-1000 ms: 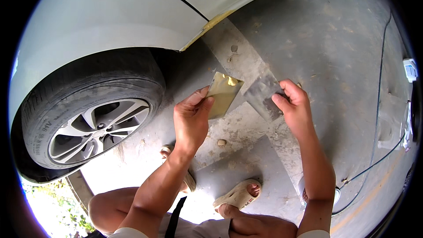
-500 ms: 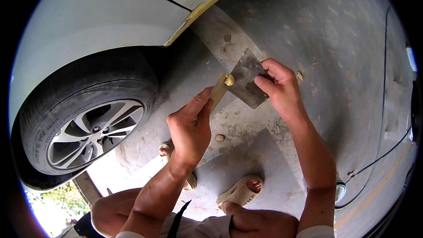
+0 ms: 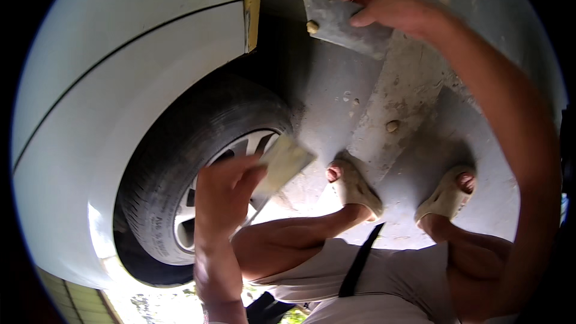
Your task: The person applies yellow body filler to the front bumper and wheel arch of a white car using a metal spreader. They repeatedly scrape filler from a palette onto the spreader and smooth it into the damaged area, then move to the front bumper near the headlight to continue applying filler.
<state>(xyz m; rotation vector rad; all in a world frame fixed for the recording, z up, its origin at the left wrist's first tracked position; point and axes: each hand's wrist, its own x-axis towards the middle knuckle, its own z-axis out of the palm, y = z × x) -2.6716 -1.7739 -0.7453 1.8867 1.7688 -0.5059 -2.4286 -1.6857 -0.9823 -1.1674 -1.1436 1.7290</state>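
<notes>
Grey rectangular plate (image 3: 339,21); yellowish rectangular plate (image 3: 283,165).
Upper centre: right hand (image 3: 381,7) pinches former, small tan lump (image 3: 312,27) at corner. Centre-left: left hand (image 3: 227,195) pinches latter.

Where are we looking from?

We look from the wearer's head, through the left of two side-by-side fisheye cameras, facing down. Our view is upright; its left is the wearer's left.

How near are we?

Close above the pale shorts (image 3: 399,276) in the lower middle. Our frame takes in the left hand (image 3: 225,192), left of centre, and the right hand (image 3: 381,5), near the top edge. Farther off, we look down on two sandals (image 3: 355,191) and grey floor (image 3: 333,84).

And on our left?

We are just beside a white car (image 3: 153,78), looking at a slant onto its wheel (image 3: 204,123). Straight edges bend toward our rounded rim.
</notes>
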